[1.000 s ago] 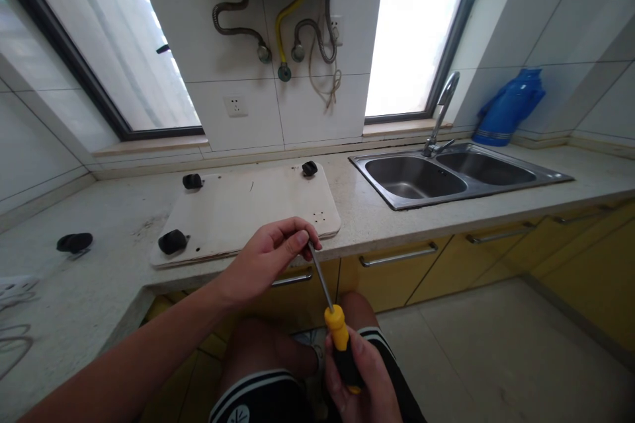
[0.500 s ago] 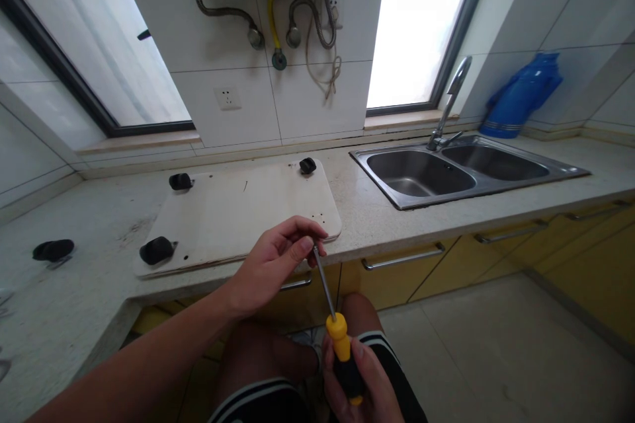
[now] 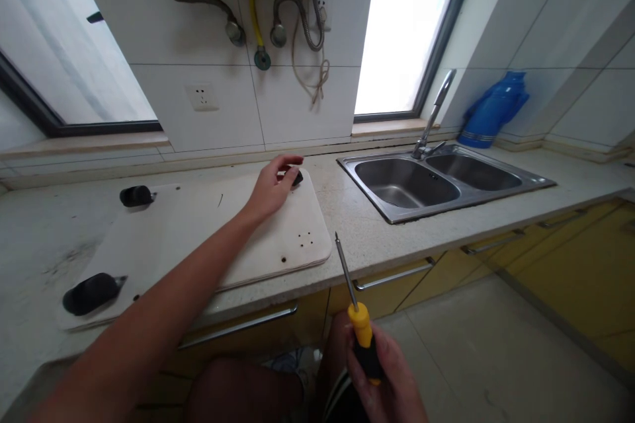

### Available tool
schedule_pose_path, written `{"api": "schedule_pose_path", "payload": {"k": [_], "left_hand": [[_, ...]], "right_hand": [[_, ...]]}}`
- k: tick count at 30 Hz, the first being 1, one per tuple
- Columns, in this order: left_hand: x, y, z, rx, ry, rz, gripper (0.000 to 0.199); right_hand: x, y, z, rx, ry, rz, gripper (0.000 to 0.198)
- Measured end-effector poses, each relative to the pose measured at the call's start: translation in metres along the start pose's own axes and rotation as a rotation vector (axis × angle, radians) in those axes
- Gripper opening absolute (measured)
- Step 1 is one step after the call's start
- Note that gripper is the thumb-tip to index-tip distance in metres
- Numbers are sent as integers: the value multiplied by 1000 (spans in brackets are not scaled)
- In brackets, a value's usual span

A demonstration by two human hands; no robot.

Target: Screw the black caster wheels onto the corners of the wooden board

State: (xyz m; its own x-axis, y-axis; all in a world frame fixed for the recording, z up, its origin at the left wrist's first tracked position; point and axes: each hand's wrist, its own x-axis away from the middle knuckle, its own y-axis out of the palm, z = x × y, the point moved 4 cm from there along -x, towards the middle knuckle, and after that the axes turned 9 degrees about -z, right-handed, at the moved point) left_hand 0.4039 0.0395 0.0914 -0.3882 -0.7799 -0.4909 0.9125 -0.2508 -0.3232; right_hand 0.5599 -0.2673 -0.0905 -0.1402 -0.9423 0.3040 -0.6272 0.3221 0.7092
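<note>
My left hand (image 3: pixel 270 190) reaches over the far right corner of a white board (image 3: pixel 268 234) lying on the counter. Its fingers are apart and curve around a black caster wheel (image 3: pixel 298 178); I cannot tell whether they touch it. In my right hand (image 3: pixel 391 377) is a screwdriver (image 3: pixel 364 327) with a yellow and black handle, its tip pointing up and away past the board's right edge. Two more black casters, one at the far left (image 3: pixel 136 196) and one at the near left (image 3: pixel 92 293), stand on the board. Small holes show near its right corner.
A double steel sink (image 3: pixel 391 217) with a faucet (image 3: pixel 431 119) is set into the counter (image 3: pixel 342 201) on the right. Behind it leans a blue thermos-like container (image 3: pixel 496 109). Drawer handles (image 3: pixel 397 273) line the front; hoses (image 3: pixel 255 6) hang on the wall.
My left hand has left the screwdriver's tip and moved forward to the far right caster. The screwdriver stays in my right hand. The view has shifted slightly right.
</note>
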Motion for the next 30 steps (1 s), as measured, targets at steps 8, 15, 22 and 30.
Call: {"api": "schedule_pose_path", "payload": {"k": [8,15,22,30], "left_hand": [[-28,-17,-78,-326,-9,17,40],[-24,-25,-81,-385,-7,29,36],[-24,-28,-83,-358,-4,22,53],[-25,-23,-87,-308,14,65,55]], "right_hand": [[-39,4,-66,257,-401,-12,47],[-94,102,-157,513,-862,-82,33],[-133,252,-235,448,-1591,-409,15],[-165,332,-205,944,-1881,-566,18]]}}
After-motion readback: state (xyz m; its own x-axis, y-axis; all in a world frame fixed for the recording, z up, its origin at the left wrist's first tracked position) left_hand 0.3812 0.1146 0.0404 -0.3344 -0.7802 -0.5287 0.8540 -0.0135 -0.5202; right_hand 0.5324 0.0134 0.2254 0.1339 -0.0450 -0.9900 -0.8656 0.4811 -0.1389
